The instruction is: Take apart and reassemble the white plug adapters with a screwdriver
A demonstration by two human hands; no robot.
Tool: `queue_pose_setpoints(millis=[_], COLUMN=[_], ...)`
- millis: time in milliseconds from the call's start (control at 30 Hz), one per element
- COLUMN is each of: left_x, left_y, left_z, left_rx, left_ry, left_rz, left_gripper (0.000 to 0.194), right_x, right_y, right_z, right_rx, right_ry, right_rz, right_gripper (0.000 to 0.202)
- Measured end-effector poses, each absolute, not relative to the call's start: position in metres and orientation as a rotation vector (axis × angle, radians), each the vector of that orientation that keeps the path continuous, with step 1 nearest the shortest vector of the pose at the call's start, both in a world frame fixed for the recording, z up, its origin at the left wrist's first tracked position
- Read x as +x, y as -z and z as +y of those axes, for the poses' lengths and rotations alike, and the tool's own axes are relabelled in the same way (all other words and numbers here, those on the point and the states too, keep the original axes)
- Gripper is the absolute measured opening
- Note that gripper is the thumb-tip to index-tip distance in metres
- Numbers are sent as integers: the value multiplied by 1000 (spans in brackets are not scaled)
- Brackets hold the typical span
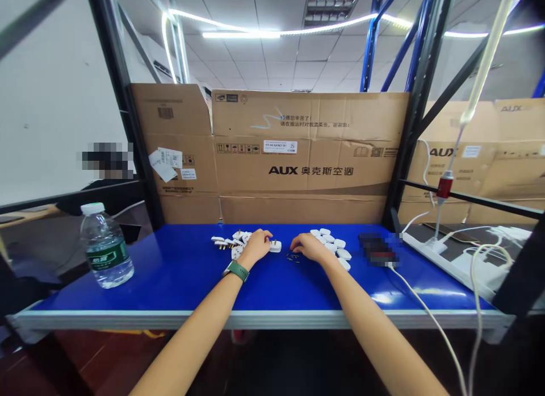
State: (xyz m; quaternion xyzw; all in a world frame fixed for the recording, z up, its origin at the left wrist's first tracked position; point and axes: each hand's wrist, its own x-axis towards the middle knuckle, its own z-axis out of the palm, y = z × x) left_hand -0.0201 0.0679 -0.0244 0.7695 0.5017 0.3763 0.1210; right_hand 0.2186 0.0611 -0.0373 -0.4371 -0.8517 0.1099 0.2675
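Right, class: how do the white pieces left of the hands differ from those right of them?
The left pieces show metal pins; the right pieces look smooth, with no pins visible. The left pieces lie jumbled, while the right pieces lie mostly side by side. Both sets are white and rest on the blue tabletop.

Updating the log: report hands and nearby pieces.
Left hand at white plastic pronged plug. Right hand, fingers curled, near tiny brass-coloured bits. White rounded plastic pieces beside same hand.
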Motion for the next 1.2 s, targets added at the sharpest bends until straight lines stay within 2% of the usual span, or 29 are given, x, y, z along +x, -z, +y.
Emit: queue_pose_setpoints(millis=[167, 433, 633, 867, 1100, 1200], left_x=[-26, -30, -29, -28, -29, -26], left_y=[22, 21, 21, 22, 17, 14], left_z=[63, 60, 58, 58, 53, 49], left_rx=[2373, 2473, 2517, 2556, 2493, 2496], left_ry=[-926, -826, -771, -810, -742, -719], left_rz=[1348, 1341, 1404, 1348, 1102, 1048], left_gripper=[48, 28, 30, 27, 39, 42], right_x=[217, 218, 217, 212, 200, 196], right_y=[38, 38, 33, 27, 10, 9], right_z=[61, 60, 57, 50, 36, 33], right_rx=[-1228, -1299, -1278, -1062, -939, -878], right_ry=[-288, -316, -309, -179, -453, -568], right_rz=[-2260, -2198, -2079, -2239, -2025, -2029], right_gripper=[23, 21, 30, 34, 14, 11])
